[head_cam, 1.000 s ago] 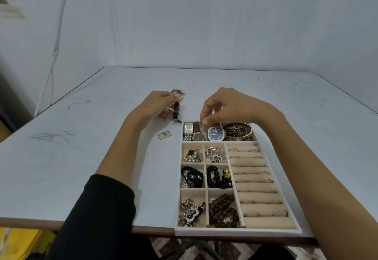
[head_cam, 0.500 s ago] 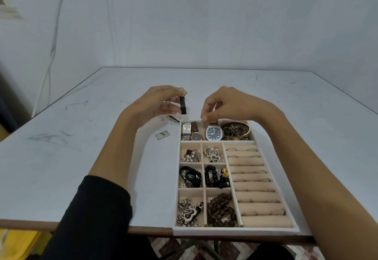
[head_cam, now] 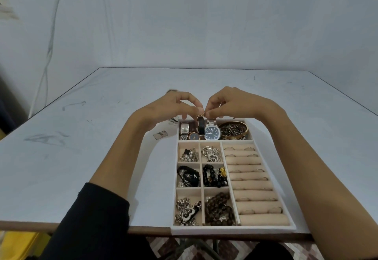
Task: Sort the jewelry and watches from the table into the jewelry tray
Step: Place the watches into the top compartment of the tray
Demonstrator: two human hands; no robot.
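A white jewelry tray with beige compartments lies at the table's near edge. Both hands meet above its far row. My left hand and my right hand each pinch the top of a black-strap watch, which hangs upright between a small brown-strap watch and a blue-dial steel watch. A silver square watch lies at the row's left end. A gold bangle with small pieces inside sits in the far right compartment.
A small flat tag lies on the table left of the tray. Another small piece shows beyond my left hand. Tray compartments hold earrings, black bracelets, bead strands and chains; rings sit in the roll slots.
My left hand carried the black-strap watch right, from the table to over the tray's far row. My right hand now pinches it too.
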